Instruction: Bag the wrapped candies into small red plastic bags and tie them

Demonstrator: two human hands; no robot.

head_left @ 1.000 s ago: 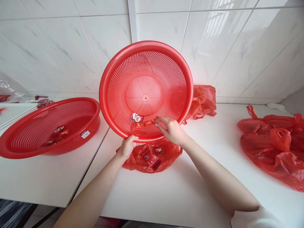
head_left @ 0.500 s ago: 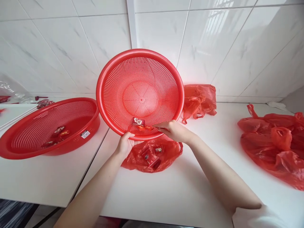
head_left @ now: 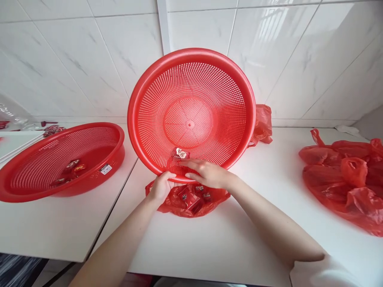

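A large red plastic colander (head_left: 191, 56) is tipped toward me. My left hand (head_left: 161, 186) grips its lower rim, thumb on the inside and fingers underneath. Inside, near the bottom edge, lies a small dark-red packet (head_left: 181, 153) with cream lettering. My right hand (head_left: 208, 173) reaches over the rim, fingers stretched out by the packet and thumb apart, with nothing visible in its grasp. Right under the rim sits an opened red plastic bag (head_left: 170, 205) on the table. Several small red packets (head_left: 189, 198) lie in that bag; the rim partly hides its back.
At left, a second red colander (head_left: 115, 153) leans at a slant with a few packets (head_left: 78, 169) inside. Red plastic bags (head_left: 338, 179) lie at right, and another red bag (head_left: 264, 123) stands by the tiled wall (head_left: 203, 32). A seam divides the white tables (head_left: 227, 243).
The colander has come closer and shifted up and right. The orange-red packet at my right fingers is gone from the colander, and another packet shows in the bag. My right hand has opened.
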